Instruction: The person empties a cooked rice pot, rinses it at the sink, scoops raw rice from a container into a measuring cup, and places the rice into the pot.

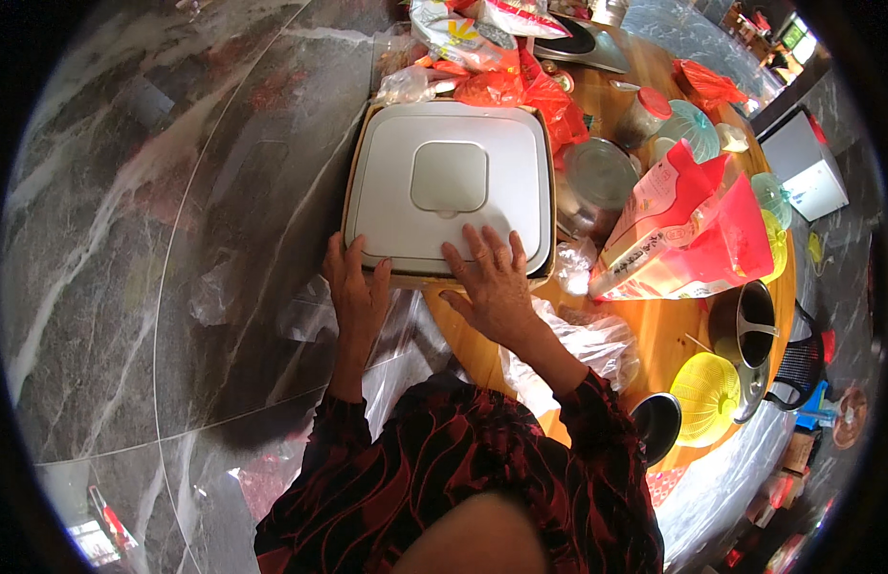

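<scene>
A silvery-white, rounded-square lid (386,208) with a raised square panel (450,176) lies inside a cardboard box (415,281) at the edge of the wooden table. My left hand (358,287) is at the box's near left corner, fingertips over the rim and the lid's edge. On the near right part of the lid rests my right hand (498,290), its fingers spread and palm down. Neither hand is seen to grasp anything. What lies under the lid is hidden.
Right of the box on the wooden table (659,330) are a large lidded jar (602,172), a red-and-white bag (674,237), a crumpled clear plastic bag (580,351), a yellow basket (704,399) and a pot (731,323). Red plastic bags (552,107) touch the box's far side.
</scene>
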`<state>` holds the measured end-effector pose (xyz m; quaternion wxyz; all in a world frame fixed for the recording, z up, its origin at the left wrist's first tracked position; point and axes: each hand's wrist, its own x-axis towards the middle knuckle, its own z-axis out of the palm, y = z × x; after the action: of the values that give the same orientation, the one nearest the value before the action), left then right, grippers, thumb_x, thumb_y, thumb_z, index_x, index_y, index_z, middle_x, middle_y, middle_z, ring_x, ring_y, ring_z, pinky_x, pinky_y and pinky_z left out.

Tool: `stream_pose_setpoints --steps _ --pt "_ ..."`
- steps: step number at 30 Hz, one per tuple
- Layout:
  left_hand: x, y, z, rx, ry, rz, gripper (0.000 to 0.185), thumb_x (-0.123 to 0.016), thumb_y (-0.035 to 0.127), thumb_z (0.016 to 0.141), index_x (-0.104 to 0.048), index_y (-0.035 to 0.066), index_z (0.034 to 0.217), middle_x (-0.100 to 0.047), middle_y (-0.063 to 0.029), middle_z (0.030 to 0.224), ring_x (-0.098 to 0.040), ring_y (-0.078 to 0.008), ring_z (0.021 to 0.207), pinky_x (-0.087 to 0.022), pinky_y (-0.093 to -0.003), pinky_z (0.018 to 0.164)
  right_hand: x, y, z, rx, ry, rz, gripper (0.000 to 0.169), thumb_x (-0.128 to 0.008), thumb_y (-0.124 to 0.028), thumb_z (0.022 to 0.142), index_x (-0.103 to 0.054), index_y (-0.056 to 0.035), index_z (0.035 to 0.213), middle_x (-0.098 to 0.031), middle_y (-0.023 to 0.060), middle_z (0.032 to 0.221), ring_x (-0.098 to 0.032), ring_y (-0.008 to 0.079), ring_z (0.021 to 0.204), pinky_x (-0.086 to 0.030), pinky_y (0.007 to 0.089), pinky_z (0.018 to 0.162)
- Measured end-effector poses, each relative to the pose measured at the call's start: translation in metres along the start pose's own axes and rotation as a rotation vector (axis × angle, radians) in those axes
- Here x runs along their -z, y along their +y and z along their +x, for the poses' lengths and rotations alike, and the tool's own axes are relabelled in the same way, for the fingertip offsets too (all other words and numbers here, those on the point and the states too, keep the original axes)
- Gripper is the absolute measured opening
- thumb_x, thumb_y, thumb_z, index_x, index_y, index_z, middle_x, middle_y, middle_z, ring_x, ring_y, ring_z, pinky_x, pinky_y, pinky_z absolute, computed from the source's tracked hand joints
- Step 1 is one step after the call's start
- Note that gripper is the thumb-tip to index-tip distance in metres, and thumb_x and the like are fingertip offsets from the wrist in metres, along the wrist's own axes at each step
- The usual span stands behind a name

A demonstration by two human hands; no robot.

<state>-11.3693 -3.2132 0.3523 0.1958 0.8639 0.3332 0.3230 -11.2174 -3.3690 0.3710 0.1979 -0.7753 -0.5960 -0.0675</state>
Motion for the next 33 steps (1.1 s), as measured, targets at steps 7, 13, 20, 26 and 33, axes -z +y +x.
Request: stream_pose_setpoints --steps 7,13,20,26,33 --pt "-0.007 -0.008 -0.001 0.026 0.04 -0.061 0.057 -0.058 0.029 0.087 -0.039 -0.004 0.129 -0.031 -0.0297 0.136 -0.032 -0.0432 0.126 -0.029 -0.0488 0.103 0.006 -0.001 0.006 0.01 -0.005 -0.019 0.058 -0.064 -0.039 0.078 -0.049 -0.0143 0.128 -0.038 0.0151 0.134 -0.032 0.0348 0.127 -0.014 0.0566 0.107" --pt "-0.008 -0.007 -0.001 0.062 0.14 -0.218 0.057 -0.058 0.027 0.087 -0.036 -0.003 0.13 -0.031 -0.0273 0.137 -0.033 -0.0414 0.126 -0.029 -0.0479 0.103 0.018 0.004 0.015 0.035 0.045 0.023 0.057 -0.064 -0.035 0.078 -0.048 -0.0099 0.127 -0.038 0.0184 0.132 -0.034 0.0375 0.124 -0.017 0.0609 0.105" --pt "0.0 -0.008 0.002 -0.038 0.196 -0.251 0.05 -0.057 0.021 0.087 -0.04 -0.002 0.128 -0.04 -0.0223 0.131 -0.041 -0.0353 0.12 -0.034 -0.0442 0.099 0.028 0.011 0.028 0.081 0.109 -0.048 0.061 -0.067 -0.028 0.075 -0.046 -0.0094 0.129 -0.038 0.0187 0.131 -0.037 0.0349 0.122 -0.019 0.0588 0.105" --pt "0.007 -0.003 0.012 -0.146 0.285 -0.239 0.04 -0.06 0.014 0.085 -0.048 -0.002 0.119 -0.05 -0.02 0.121 -0.047 -0.0346 0.113 -0.039 -0.043 0.094 0.078 0.03 0.06 0.069 0.253 -0.223 0.058 -0.071 -0.022 0.07 -0.05 -0.009 0.123 -0.044 0.0147 0.126 -0.044 0.0319 0.113 -0.03 0.0517 0.097" --pt "0.0 0.005 0.033 -0.185 0.235 -0.204 0.024 -0.059 0.01 0.086 -0.057 0.002 0.108 -0.059 -0.0139 0.109 -0.055 -0.0292 0.103 -0.044 -0.0394 0.087 0.126 0.077 0.132 -0.033 0.713 -0.472 0.048 -0.067 -0.029 0.079 -0.052 -0.0076 0.119 -0.051 0.0153 0.115 -0.048 0.0328 0.099 -0.038 0.0447 0.086"
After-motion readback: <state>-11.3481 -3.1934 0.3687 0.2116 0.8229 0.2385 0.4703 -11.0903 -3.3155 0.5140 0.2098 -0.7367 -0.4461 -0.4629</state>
